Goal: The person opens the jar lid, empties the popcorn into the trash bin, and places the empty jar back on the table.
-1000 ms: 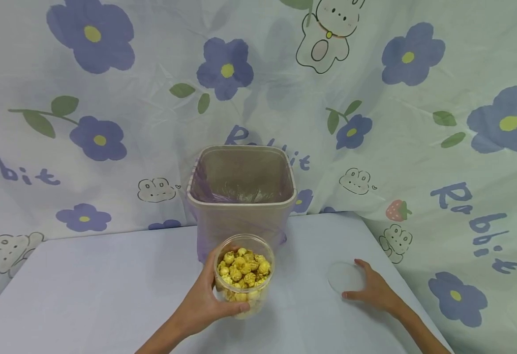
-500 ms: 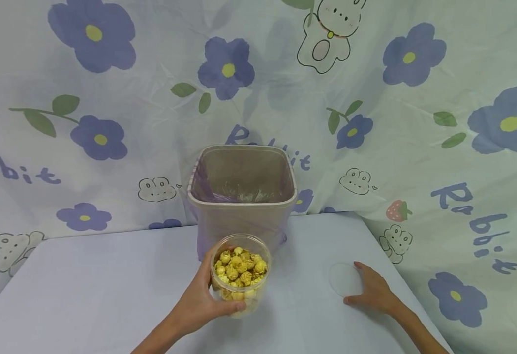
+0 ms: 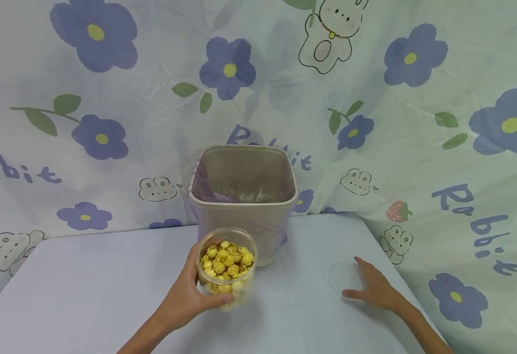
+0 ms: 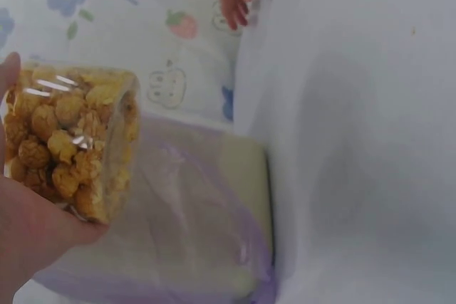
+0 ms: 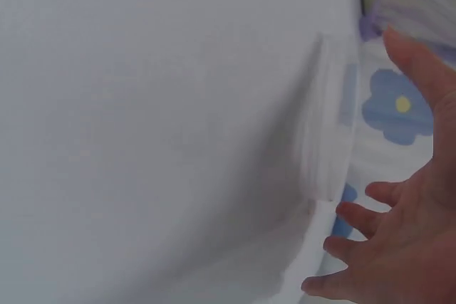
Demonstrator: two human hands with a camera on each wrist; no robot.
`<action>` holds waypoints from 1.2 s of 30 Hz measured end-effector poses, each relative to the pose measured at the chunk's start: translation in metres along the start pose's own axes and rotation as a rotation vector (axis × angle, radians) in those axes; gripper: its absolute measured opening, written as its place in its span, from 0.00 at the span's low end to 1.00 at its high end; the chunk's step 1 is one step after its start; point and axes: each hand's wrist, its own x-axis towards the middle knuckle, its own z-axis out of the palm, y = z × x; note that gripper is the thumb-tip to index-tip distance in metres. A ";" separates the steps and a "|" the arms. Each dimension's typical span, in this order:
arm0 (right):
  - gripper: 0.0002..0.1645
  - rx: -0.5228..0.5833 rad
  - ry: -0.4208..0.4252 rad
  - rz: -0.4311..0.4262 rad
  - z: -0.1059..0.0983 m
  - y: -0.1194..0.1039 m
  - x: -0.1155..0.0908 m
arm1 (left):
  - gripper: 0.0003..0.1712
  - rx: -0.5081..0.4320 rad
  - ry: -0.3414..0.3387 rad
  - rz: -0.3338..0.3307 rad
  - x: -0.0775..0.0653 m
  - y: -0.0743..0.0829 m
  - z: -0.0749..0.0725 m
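My left hand (image 3: pixel 182 298) grips a clear round plastic jar of yellow popcorn (image 3: pixel 226 269), lidless at the top and held above the table in front of the bin. The left wrist view shows the jar (image 4: pixel 68 140) from the side, filled with caramel-coloured popcorn, with the thumb and a fingertip around it. Over on the right, a transparent round lid (image 3: pixel 343 279) lies on the white table. My right hand (image 3: pixel 376 289) is spread beside it, thumb and fingers wide apart. From the right wrist, the lid (image 5: pixel 329 119) appears edge-on, with a gap between it and the fingers.
A beige bin (image 3: pixel 242 221) lined with a purple-tinted bag stands at the back middle of the table (image 3: pixel 85 290). Behind and to the right hangs a cloth (image 3: pixel 161 123) printed with flowers and rabbits.
The left hand has carried the jar leftward and slightly up, uncovering more of the bin's base. The right hand has stayed almost still beside the lid.
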 end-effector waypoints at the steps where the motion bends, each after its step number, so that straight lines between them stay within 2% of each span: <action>1: 0.62 0.013 0.003 0.004 -0.003 -0.002 0.001 | 0.63 0.002 0.005 0.000 0.000 0.000 -0.002; 5: 0.53 0.058 0.017 0.001 -0.013 -0.007 0.003 | 0.63 0.018 0.024 -0.008 0.001 0.003 -0.009; 12: 0.46 0.032 0.054 -0.088 -0.030 -0.021 0.005 | 0.64 0.057 0.056 0.014 0.001 0.009 -0.023; 23: 0.38 0.052 0.098 -0.151 -0.052 -0.060 0.012 | 0.66 0.097 0.096 0.025 0.000 0.009 -0.045; 28: 0.35 0.063 0.132 -0.230 -0.063 -0.081 0.016 | 0.64 0.114 0.122 0.046 -0.002 0.009 -0.055; 36: 0.35 0.029 0.136 -0.275 -0.081 -0.112 0.027 | 0.65 0.139 0.162 0.039 -0.004 0.009 -0.073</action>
